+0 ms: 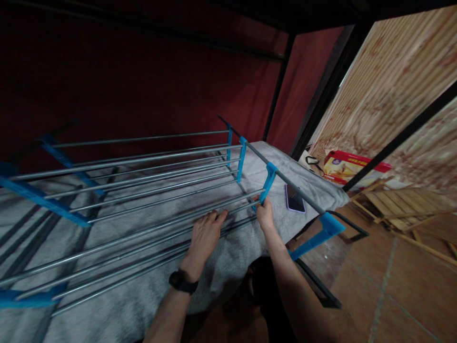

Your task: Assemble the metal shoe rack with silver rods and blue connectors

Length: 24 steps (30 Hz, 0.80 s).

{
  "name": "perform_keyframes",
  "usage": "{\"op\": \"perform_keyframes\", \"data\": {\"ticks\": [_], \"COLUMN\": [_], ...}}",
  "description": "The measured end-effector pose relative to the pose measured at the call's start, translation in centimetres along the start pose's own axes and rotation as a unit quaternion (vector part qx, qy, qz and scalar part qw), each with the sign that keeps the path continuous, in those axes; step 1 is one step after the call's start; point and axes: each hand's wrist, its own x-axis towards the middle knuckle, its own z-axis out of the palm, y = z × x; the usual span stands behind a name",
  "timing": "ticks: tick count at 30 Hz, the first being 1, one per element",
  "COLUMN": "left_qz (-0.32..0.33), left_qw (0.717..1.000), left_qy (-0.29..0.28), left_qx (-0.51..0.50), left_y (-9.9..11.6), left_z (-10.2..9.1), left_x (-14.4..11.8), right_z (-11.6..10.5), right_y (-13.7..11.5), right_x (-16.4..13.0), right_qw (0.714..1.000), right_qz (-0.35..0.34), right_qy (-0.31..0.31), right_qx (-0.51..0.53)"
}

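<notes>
A shoe rack of grey metal tubes [157,180] and bright blue plastic brackets lies on a grey blanket [285,162]. My left hand [206,233], with a black watch on its wrist, has its fingers curled over a front metal tube; the fingertips are partly hidden. To its right, my right hand [264,215] is closed around the lower end of a blue bracket [269,181], where the tube ends meet it. One more blue bracket [317,233], with no cross tubes in it, sticks out past the blanket's edge at the right.
A phone [294,198] lies on the blanket right of my right hand. Dark bed frame posts [280,85] and a dark red wall stand behind. On the tiled floor at right are a red and yellow box [352,169] and a folded wooden piece [410,205].
</notes>
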Motion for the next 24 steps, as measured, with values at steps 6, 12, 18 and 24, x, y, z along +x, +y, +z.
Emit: {"op": "perform_keyframes", "data": {"ticks": [6,12,18,24], "left_qz": [-0.015,-0.018,-0.018,-0.016], "left_qw": [1.000,1.000,1.000,0.999], "left_qy": [-0.009,-0.004,-0.004,-0.029], "left_qx": [-0.004,-0.007,-0.017,-0.029], "left_y": [0.45,0.31,0.11,0.12], "left_z": [-0.42,-0.08,-0.02,-0.48], "left_x": [0.01,0.15,0.22,0.33], "right_z": [0.10,0.17,0.11,0.05], "right_y": [0.00,0.19,0.12,0.07], "right_x": [0.08,0.15,0.06,0.03], "right_qw": [1.000,1.000,1.000,1.000], "right_qz": [0.002,0.006,0.008,0.007], "right_qy": [0.005,0.008,0.005,-0.002], "right_qx": [-0.001,0.003,0.005,0.012]}}
